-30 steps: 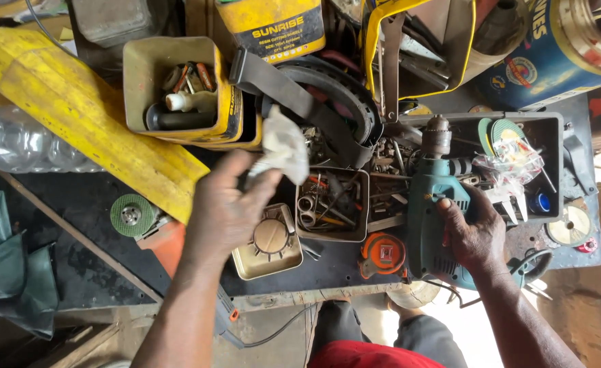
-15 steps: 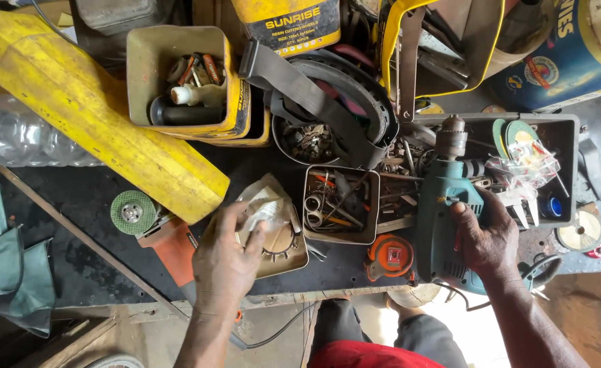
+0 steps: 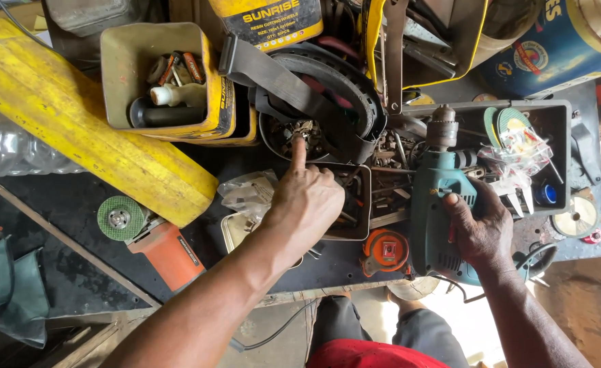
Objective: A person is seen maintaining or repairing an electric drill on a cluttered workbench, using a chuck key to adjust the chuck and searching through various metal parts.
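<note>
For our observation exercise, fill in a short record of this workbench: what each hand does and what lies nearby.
Left hand: left hand reaches forward, index finger touching the round tin of small metal parts
Right hand: right hand wrapped around the teal electric drill
Beside left hand: crumpled plastic bag
Near edge: orange angle grinder, orange tape measure

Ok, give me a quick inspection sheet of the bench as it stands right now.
Surface: dark workbench, crowded.
Job's things: teal drill lying flat; round tub of small metal parts.
Clutter: yellow tin of bits, angle grinder, orange tape measure, plastic bag, grey tray.
Grippers: left hand points a finger into the tub; right hand grips the drill.
Cables: black cord by the drill.
Surroundings: green cloth, the person's legs below.
</note>
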